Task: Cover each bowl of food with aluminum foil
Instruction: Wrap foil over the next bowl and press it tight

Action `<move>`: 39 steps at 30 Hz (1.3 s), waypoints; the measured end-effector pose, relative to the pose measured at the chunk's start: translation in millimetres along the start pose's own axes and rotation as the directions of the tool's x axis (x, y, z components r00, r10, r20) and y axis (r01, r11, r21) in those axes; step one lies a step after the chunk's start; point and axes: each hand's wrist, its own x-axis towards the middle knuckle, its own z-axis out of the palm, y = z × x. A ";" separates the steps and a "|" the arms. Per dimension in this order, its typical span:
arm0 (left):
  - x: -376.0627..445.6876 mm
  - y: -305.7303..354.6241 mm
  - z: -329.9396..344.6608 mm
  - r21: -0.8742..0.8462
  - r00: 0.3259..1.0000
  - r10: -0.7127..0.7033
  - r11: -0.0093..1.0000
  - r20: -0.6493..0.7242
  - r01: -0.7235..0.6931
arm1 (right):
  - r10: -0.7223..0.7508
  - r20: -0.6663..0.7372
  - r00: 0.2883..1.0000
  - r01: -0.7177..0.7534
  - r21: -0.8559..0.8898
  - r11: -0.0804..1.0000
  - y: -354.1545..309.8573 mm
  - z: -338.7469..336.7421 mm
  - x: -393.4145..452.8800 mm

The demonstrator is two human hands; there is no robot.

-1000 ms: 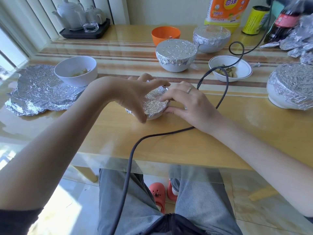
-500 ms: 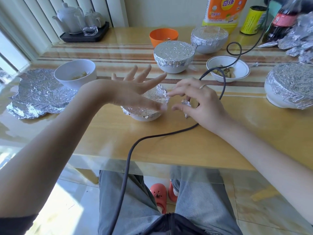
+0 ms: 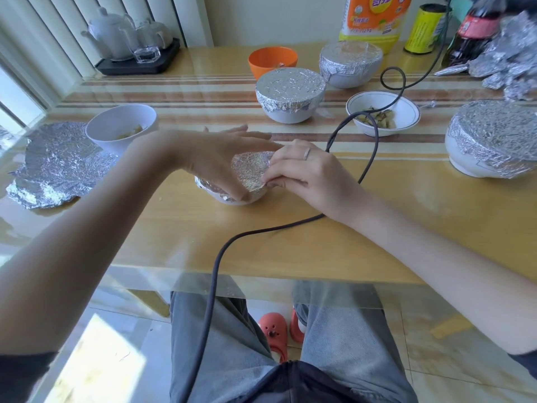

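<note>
Foil (image 3: 251, 173) covers a small bowl (image 3: 232, 197) at the table's (image 3: 406, 216) centre front. Left hand (image 3: 223, 158) lies flat over the foil, fingers straight and together, thumb pressing the near rim. Right hand (image 3: 302, 170) pinches the foil's right edge between thumb and curled fingers.

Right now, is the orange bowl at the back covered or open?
Open. The orange bowl has no foil over its rim and its inside shows, while the two white bowls beside it are wrapped in foil.
</note>
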 end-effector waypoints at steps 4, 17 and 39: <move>-5.2 -7.3 -3.3 -0.002 0.999 -0.007 1.000 -0.047 0.007 | 0.122 -0.116 0.986 -0.113 0.083 0.990 2.8 -14.6 -3.6; -2.0 -21.7 6.6 -0.005 0.995 -0.081 0.997 -0.067 0.080 | 0.644 0.245 0.725 -0.684 0.372 0.628 -16.3 -4.1 -2.7; -3.6 -2.4 12.2 0.017 0.980 -0.176 0.984 -0.092 0.179 | 0.359 0.103 0.928 -0.366 0.058 0.929 -12.2 -16.1 3.8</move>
